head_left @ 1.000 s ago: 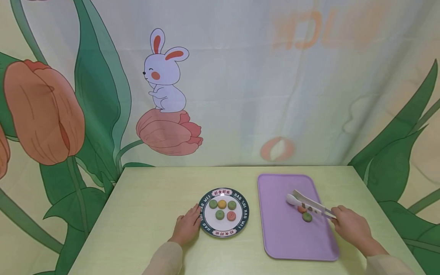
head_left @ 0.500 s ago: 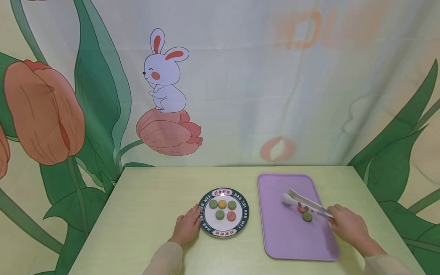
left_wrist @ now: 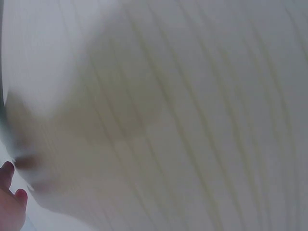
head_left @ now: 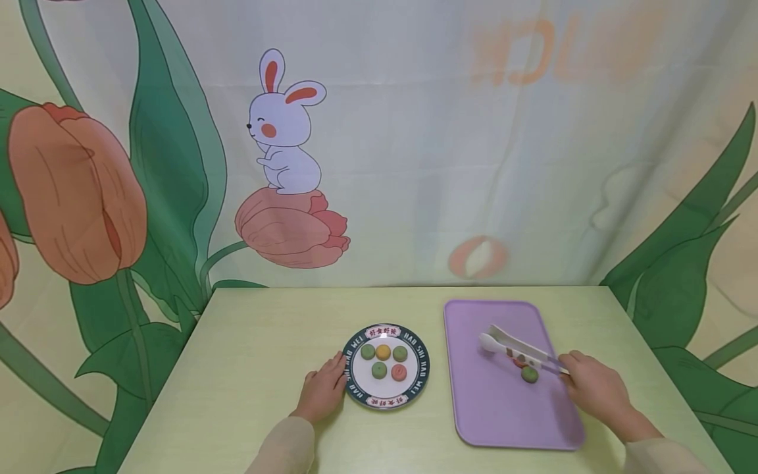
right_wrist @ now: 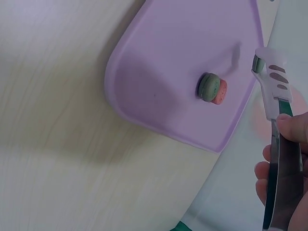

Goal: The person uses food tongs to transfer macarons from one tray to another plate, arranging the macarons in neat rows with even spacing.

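Note:
My left hand (head_left: pixel 322 390) lies beside the round plate (head_left: pixel 349 378), its fingertips touching the left rim. Green, yellow and pink macarons rest on the plate. With my right hand (head_left: pixel 598 388) I grip metal tongs (head_left: pixel 521 347) with white tips above the purple tray (head_left: pixel 491 415). A green macaron (right_wrist: pixel 209 87) and a pink macaron (right_wrist: pixel 220 92) sit against each other on the tray; the tongs partly cover the pink one in the head view. Something green (right_wrist: pixel 258 63) shows between the tong tips in the right wrist view; whether it is held is unclear.
The pale wooden table (head_left: pixel 254 342) runs back to a printed curtain (head_left: pixel 403 164) with a rabbit and tulips. Tray and plate stand apart, with a strip of table between them. Mostly blurred table surface fills the left wrist view.
My right hand and the tongs have moved a little to the left over the tray. The left hand, the plate and its macarons have stayed put.

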Demonstrator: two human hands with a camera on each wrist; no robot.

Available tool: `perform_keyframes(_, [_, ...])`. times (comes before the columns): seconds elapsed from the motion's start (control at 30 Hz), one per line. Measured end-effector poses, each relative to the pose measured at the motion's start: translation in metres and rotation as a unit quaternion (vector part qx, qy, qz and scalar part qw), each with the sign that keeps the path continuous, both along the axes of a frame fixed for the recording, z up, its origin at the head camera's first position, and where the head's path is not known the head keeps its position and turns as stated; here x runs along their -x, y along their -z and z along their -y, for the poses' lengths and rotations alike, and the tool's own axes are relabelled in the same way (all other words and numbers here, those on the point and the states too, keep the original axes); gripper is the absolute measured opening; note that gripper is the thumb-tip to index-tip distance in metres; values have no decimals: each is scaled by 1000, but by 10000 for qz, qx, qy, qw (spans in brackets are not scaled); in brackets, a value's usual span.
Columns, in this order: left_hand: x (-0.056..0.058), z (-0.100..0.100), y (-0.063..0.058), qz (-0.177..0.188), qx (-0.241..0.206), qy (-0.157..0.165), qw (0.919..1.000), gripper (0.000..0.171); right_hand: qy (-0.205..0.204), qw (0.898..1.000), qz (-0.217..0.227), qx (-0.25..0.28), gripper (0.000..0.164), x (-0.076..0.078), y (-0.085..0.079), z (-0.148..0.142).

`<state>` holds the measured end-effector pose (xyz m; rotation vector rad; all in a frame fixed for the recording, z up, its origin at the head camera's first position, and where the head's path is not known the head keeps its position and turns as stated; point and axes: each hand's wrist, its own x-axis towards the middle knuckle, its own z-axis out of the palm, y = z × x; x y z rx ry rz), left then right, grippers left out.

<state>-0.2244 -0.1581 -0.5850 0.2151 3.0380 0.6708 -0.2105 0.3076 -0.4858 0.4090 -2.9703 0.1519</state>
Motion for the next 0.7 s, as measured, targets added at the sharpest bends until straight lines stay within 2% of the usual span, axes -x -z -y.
perform_keyframes(0.33, [2, 0, 4, 10, -1, -49, 10000, 46, -85, 9999, -33, 42, 17, -1, -3, 7])
perform_keyframes(0.7, [1, 1, 1, 3, -47, -12, 10000, 46, -335, 9986, -397, 134, 12, -1, -1, 15])
